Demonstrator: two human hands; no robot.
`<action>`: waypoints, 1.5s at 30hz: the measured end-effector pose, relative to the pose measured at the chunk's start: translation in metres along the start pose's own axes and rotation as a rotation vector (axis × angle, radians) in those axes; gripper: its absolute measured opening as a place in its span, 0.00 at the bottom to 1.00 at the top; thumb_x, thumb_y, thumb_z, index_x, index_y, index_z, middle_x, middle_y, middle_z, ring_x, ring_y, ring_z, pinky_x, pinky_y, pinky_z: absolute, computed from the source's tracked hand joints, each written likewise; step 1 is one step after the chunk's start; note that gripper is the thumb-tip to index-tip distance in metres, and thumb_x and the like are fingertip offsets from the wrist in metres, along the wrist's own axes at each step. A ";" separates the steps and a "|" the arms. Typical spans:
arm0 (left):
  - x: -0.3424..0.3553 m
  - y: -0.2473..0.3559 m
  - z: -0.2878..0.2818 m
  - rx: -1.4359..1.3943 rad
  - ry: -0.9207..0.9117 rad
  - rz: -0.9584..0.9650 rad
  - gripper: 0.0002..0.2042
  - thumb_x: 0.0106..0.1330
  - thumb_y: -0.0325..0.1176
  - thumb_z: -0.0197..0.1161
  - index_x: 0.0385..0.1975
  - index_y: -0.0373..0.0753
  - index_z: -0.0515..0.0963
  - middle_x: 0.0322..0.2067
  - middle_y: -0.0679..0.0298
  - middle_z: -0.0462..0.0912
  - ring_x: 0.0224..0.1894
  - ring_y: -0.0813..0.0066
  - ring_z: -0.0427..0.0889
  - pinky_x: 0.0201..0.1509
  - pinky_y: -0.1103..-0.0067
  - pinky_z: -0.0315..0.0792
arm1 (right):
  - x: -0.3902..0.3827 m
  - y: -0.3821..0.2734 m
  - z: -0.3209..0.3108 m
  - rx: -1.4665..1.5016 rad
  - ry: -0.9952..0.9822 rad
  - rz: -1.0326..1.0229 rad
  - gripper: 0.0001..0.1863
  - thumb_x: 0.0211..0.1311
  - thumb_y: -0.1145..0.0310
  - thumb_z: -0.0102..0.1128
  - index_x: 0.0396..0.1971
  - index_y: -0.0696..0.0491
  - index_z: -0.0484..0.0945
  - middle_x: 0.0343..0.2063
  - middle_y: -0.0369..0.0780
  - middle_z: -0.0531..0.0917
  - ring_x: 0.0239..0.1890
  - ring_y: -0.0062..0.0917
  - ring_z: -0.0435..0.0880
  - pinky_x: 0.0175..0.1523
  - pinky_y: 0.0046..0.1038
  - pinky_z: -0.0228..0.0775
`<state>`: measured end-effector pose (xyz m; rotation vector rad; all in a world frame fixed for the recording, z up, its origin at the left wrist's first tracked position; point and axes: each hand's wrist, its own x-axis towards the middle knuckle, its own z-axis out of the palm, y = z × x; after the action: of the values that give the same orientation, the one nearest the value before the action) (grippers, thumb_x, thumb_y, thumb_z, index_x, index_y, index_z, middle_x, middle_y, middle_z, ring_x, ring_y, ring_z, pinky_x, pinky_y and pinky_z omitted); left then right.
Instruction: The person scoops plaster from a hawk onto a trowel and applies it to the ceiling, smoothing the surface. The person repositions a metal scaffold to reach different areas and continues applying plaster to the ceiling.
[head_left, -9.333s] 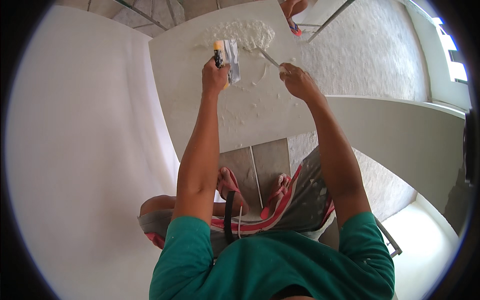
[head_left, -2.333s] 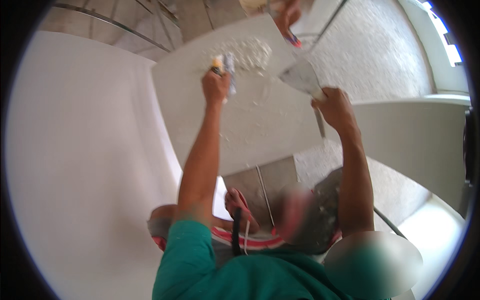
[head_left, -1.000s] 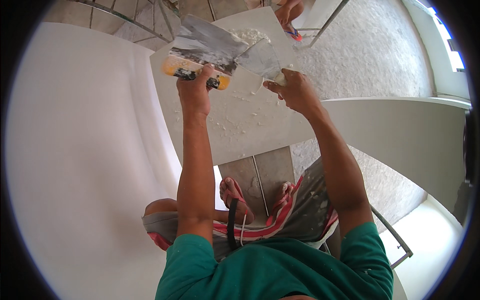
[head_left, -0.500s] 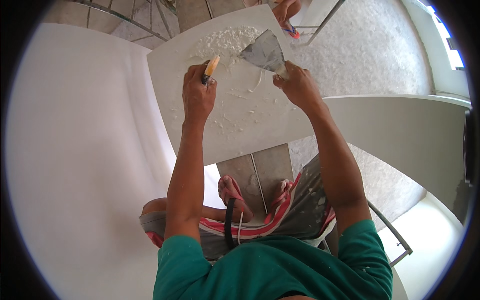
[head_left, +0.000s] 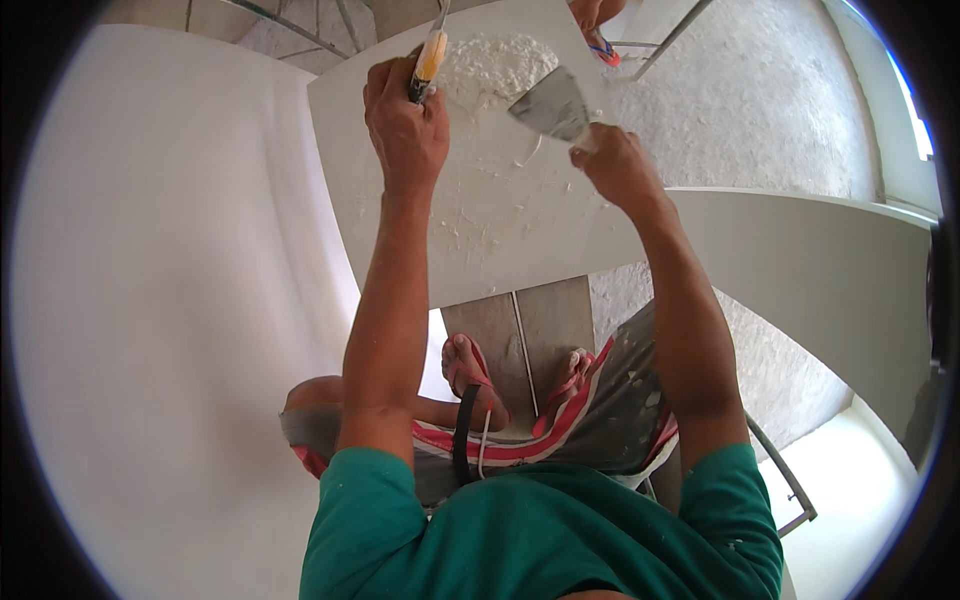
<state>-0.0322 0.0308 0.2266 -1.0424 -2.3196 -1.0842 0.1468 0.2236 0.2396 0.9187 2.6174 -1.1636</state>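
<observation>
My left hand (head_left: 408, 135) is closed around a tool with a yellow-and-black handle (head_left: 430, 62). A thin metal neck rises from that handle toward the top edge, and its working end cannot be made out. In my right hand (head_left: 622, 172) is a wide putty knife (head_left: 553, 105), its grey blade smeared with white and angled up to the left. The blade is over a pale board (head_left: 390, 245), beside a lumpy white heap of wet plaster (head_left: 497, 62). Small white crumbs and streaks lie on the board below the heap.
A smooth white curved wall (head_left: 170, 280) stands along the left. On the right a grey curved panel (head_left: 800, 250) crosses above the rough floor (head_left: 750, 110). Metal bars (head_left: 675, 40) and another person's foot in a flip-flop (head_left: 606, 52) show at the top.
My left hand has moved up with its tool, past the left side of the plaster heap. My right hand and the putty knife have shifted slightly right, and the blade has turned.
</observation>
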 end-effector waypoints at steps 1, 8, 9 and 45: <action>0.001 -0.003 0.004 -0.011 0.076 -0.001 0.16 0.57 0.24 0.62 0.45 0.29 0.74 0.41 0.48 0.76 0.43 0.45 0.76 0.51 0.59 0.70 | 0.004 0.001 -0.001 0.001 0.036 0.074 0.19 0.54 0.60 0.63 0.41 0.58 0.82 0.39 0.58 0.83 0.46 0.52 0.81 0.52 0.45 0.73; -0.066 -0.017 0.047 -0.182 -0.260 -0.569 0.17 0.54 0.25 0.65 0.44 0.32 0.76 0.40 0.51 0.81 0.43 0.57 0.82 0.49 0.69 0.74 | 0.013 0.012 -0.014 0.020 0.124 0.163 0.20 0.55 0.57 0.64 0.34 0.62 0.83 0.32 0.56 0.84 0.40 0.51 0.83 0.47 0.44 0.74; -0.081 -0.025 0.040 -0.384 -0.216 -0.696 0.17 0.54 0.25 0.66 0.44 0.32 0.76 0.40 0.54 0.81 0.42 0.61 0.82 0.49 0.71 0.74 | 0.013 0.012 -0.013 0.010 0.131 0.167 0.21 0.55 0.56 0.64 0.34 0.62 0.82 0.31 0.55 0.84 0.38 0.51 0.84 0.46 0.43 0.74; -0.226 -0.215 -0.101 0.250 -0.130 -1.099 0.28 0.50 0.51 0.73 0.34 0.28 0.78 0.36 0.43 0.83 0.41 0.45 0.83 0.49 0.62 0.74 | 0.002 -0.032 -0.016 0.135 0.133 0.244 0.21 0.61 0.54 0.64 0.21 0.57 0.75 0.12 0.34 0.71 0.12 0.18 0.69 0.18 0.26 0.62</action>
<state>-0.0440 -0.2453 0.0497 0.3737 -3.0662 -0.9800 0.1289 0.2194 0.2705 1.3425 2.4566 -1.2643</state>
